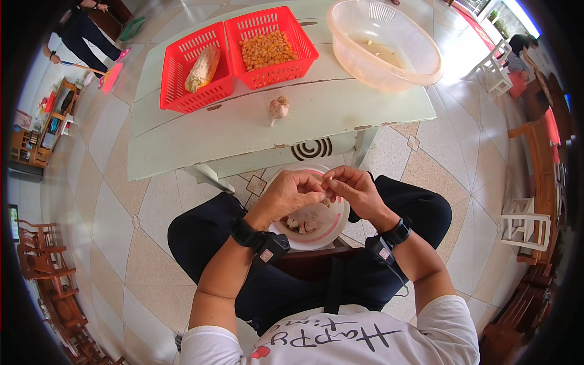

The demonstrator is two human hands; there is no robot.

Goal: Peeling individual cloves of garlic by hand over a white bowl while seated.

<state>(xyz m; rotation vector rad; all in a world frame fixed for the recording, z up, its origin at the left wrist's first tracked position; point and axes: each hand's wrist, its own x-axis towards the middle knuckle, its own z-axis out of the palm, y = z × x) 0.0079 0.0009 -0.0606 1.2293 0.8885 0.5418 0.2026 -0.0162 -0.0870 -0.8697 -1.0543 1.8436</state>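
Observation:
My left hand [301,190] and my right hand [353,187] meet at the fingertips above a white bin [344,212] between my knees. Pinched between them is a small pale garlic clove [331,178], mostly hidden by fingers. Pale and brownish garlic skins [299,224] lie inside the bin. On the bench in front of me rests a whole garlic bulb [278,109]. Beyond it, to the right, a translucent plastic basin [342,54] holds a little liquid and a few pale cloves.
A red basket [171,86] contains a partly stripped corn cob [203,69]; the red basket [305,50] beside it holds corn kernels [267,50]. The wooden bench [191,141] has a chipped front edge. A person [86,34] with a broom stands far left; another person [520,50] is far right.

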